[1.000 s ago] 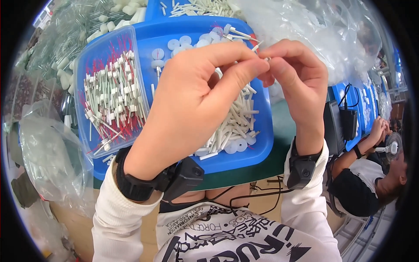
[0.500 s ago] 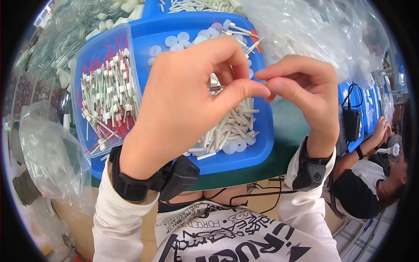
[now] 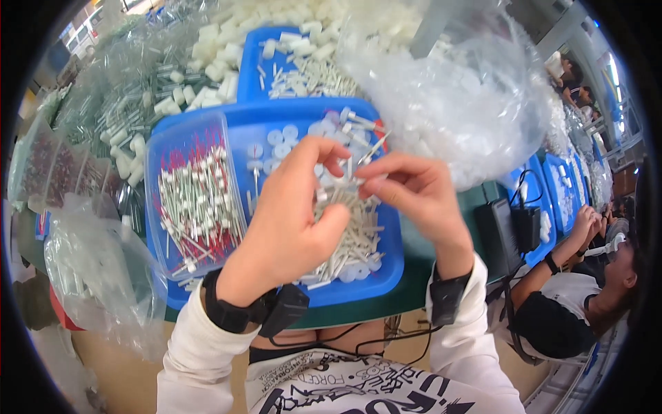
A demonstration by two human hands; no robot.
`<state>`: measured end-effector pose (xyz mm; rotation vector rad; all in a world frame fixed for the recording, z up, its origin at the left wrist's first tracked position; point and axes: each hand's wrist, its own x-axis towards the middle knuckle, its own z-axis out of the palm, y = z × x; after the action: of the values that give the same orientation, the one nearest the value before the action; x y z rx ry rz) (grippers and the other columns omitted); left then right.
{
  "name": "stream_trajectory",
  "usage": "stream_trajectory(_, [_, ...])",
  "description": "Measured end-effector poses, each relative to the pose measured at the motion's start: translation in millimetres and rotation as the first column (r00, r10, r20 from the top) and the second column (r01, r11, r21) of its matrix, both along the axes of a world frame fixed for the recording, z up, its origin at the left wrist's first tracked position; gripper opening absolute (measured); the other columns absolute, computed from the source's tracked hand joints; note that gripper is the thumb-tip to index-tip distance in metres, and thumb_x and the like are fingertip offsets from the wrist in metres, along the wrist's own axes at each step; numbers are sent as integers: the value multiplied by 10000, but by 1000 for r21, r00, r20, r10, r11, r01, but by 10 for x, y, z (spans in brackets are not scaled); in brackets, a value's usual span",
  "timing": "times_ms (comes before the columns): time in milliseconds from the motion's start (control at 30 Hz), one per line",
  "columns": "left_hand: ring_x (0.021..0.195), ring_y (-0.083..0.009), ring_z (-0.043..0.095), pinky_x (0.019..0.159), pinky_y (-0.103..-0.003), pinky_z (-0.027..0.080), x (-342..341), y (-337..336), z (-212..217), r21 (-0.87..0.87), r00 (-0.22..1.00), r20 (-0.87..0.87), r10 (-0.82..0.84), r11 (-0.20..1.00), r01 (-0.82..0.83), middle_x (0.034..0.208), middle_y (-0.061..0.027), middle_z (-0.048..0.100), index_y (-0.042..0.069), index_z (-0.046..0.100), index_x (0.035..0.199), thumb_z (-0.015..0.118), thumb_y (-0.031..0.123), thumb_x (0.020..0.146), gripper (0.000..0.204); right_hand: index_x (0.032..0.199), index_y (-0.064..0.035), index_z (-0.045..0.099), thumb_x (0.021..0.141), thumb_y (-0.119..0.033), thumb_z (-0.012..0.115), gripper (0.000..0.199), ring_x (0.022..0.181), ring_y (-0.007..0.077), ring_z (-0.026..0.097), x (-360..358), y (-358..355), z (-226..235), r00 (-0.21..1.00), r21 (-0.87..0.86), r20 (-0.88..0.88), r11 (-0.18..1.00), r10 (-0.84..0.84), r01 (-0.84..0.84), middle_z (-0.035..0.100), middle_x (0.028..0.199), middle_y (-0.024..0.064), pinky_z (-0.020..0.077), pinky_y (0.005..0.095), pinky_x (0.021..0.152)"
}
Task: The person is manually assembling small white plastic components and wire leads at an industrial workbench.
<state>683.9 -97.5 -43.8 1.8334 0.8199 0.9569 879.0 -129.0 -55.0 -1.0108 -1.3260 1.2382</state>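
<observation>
My left hand [image 3: 289, 214] is over the blue tray [image 3: 392, 276], its fingers curled and the thumb apart from the index finger. A small white piece [image 3: 321, 196] shows in the gap by the thumb; the rest of what this hand holds is hidden. Just right of it, my right hand [image 3: 417, 196] pinches thumb and index finger on something too small to make out. Below the hands lie many white tubes [image 3: 345, 252], with translucent white discs [image 3: 281, 148] toward the far side. A clear box [image 3: 155, 238] at the left holds thin rods [image 3: 196, 200] with white caps and red strands.
A second blue tray [image 3: 252, 65] with white pieces stands behind. Clear plastic bags [image 3: 448, 117] lie at the far right and near left. Black power adapters [image 3: 498, 238] with cables sit at the right. Another person [image 3: 565, 297] works farther right.
The view has shifted, showing more of the far table. My hands have parted slightly; the left thumb and index finger have spread from their earlier pinch. The right hand stays pinched.
</observation>
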Motion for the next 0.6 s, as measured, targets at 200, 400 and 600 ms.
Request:
stream_trajectory(200, [698, -144, 526, 635, -268, 446, -47, 22, -183, -48, 989, 136, 52, 998, -46, 982, -96, 564, 7, 502, 1067, 530, -22, 716, 353, 1006, -77, 681, 835, -60, 661, 172, 740, 219, 660, -184, 25, -128, 749, 473, 574, 881, -330, 25, 668, 844, 115, 498, 304, 628])
stream_trajectory(400, [894, -163, 651, 795, -273, 515, 52, 17, -136, -113, 928, 373, 4, 993, 41, 986, -89, 603, -18, 523, 1070, 547, -72, 839, 239, 962, -44, 687, 817, -32, 672, 146, 738, 204, 671, -119, -73, -51, 766, 537, 481, 834, -426, 127, 685, 837, 103, 505, 294, 653])
stream_trajectory(600, [888, -181, 679, 774, -262, 537, -28, 84, -98, -96, 931, 361, 51, 995, -18, 969, -100, 646, -32, 555, 1050, 584, -56, 856, 198, 954, -33, 679, 833, -37, 668, 122, 728, 181, 678, -261, 10, -42, 805, 573, 392, 803, -445, 165, 685, 835, 101, 505, 266, 636])
